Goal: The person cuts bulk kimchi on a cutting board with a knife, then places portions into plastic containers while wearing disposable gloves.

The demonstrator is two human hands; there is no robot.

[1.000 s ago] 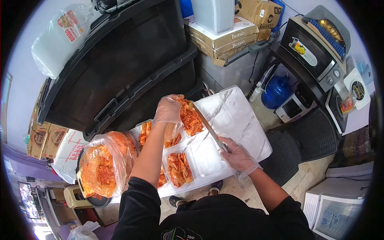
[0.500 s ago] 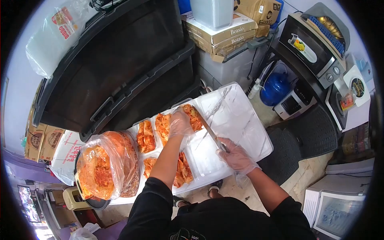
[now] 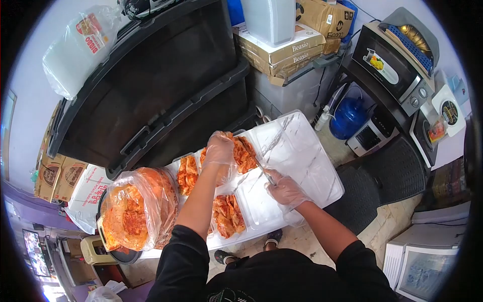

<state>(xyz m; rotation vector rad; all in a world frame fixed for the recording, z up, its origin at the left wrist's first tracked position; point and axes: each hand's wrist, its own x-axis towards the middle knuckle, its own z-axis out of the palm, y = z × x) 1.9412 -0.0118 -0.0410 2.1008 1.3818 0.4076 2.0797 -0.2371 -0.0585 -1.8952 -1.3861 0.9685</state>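
My left hand (image 3: 220, 149), in a clear plastic glove, has its fingers curled on red kimchi (image 3: 245, 155) in a clear tray compartment at the table's far edge. In my right hand (image 3: 288, 191), also gloved, is the handle of a long metal tool that looks like a knife (image 3: 267, 172). Its blade points at the same kimchi, and the tip is hard to make out. More kimchi portions (image 3: 187, 173) sit in neighbouring compartments, with another (image 3: 228, 216) nearer my body. A large clear plastic bag (image 3: 163, 201) of kimchi stands to the left, beyond my left forearm.
The white marbled table (image 3: 322, 166) extends right of the trays. Large black bins (image 3: 146, 80) stand along its far side. Beyond are stacked cardboard boxes (image 3: 282, 45), a microwave (image 3: 387, 63) and a blue water jug (image 3: 347, 118). A black woven chair (image 3: 397, 166) is at the right.
My left hand has shifted slightly left on the kimchi. My right hand has moved a little left, and less of the blade shows. The view has tilted slightly.
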